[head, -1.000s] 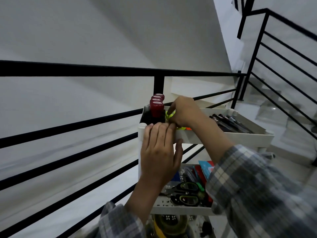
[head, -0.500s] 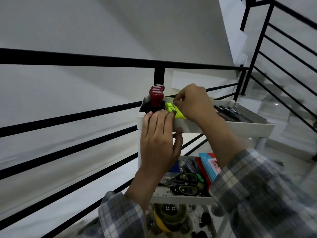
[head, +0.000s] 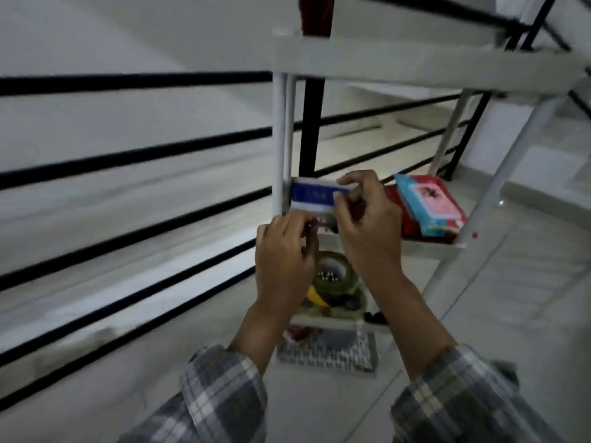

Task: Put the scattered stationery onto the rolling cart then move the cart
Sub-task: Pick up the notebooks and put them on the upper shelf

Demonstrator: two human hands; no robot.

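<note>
A black railing (head: 134, 155) runs behind the white rolling cart (head: 415, 62). At the cart's middle shelf, the right hand (head: 367, 231) pinches a blue-and-white box (head: 315, 196) with thumb and fingers. The left hand (head: 283, 254) curls at the shelf's front edge, but I cannot tell whether it holds anything.

Indoors, on a stair landing, likely in a home: a black metal railing of horizontal bars (head: 134, 154) runs along the left, a plain white wall (head: 144, 33) lies beyond it, pale glossy floor tiles (head: 511, 282) are underfoot, and white steps (head: 540, 164) rise at right.
</note>
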